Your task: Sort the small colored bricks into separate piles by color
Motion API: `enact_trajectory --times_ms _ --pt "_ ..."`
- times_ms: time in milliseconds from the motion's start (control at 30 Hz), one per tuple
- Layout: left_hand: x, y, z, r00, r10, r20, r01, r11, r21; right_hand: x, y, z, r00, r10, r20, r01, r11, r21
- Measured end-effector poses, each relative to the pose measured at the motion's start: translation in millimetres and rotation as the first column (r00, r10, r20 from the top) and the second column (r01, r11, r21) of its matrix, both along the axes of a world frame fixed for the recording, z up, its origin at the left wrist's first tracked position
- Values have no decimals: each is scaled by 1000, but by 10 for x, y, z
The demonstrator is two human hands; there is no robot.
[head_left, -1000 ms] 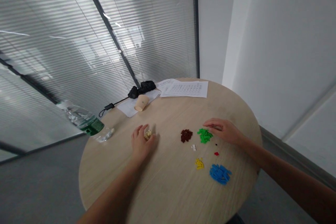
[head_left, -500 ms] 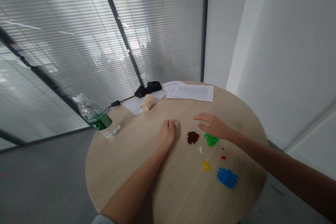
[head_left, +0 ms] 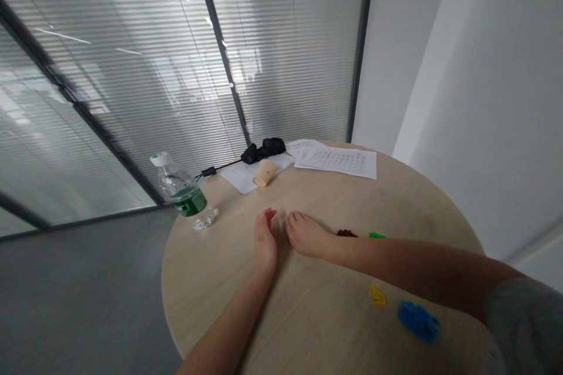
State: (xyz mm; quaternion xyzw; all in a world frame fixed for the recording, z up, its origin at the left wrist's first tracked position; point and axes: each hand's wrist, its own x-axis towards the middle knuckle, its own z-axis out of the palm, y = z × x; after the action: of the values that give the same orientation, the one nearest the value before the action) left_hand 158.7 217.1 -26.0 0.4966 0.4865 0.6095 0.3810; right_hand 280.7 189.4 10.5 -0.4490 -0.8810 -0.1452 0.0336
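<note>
My left hand (head_left: 265, 241) rests on its edge on the round wooden table (head_left: 211, 281), palm turned toward my right hand, fingers stretched out and slightly bent. Just right of it, a small gap away, my right hand (head_left: 305, 235) is low over the tabletop with its fingers drawn together and pointing down. Whatever its fingertips may hold is hidden. Behind my right forearm, the dark red pile (head_left: 347, 233) and the green pile (head_left: 377, 235) of small pieces show only in part. On the near side lie small yellow pieces (head_left: 377, 295) and a blue pile (head_left: 418, 321).
A clear plastic bottle (head_left: 187, 196) with a green label stands at the table's left edge. A paper cup (head_left: 264, 173) lies on its side on a white sheet. Behind it are a black bundle (head_left: 273, 146) with a cable and printed papers (head_left: 341, 161).
My right hand has moved left from near the green pile to beside my left hand, its fingers closing together. My left hand's fingers have opened out. The view has shifted slightly left.
</note>
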Motion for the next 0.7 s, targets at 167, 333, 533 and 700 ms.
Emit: enact_trajectory --times_ms 167,333,533,700 --pt "45 -20 9 999 -44 30 43 999 18 105 46 -4 990 -72 120 72 997 -3" --pt "34 -41 31 999 -50 -18 50 999 -1 217 62 55 978 -100 185 110 993 -45" --pt "31 -70 52 997 -67 -38 68 998 12 244 116 29 957 -195 214 228 963 -145" --pt "32 -74 56 995 -69 -65 70 997 13 341 167 35 943 -239 230 292 927 -233"
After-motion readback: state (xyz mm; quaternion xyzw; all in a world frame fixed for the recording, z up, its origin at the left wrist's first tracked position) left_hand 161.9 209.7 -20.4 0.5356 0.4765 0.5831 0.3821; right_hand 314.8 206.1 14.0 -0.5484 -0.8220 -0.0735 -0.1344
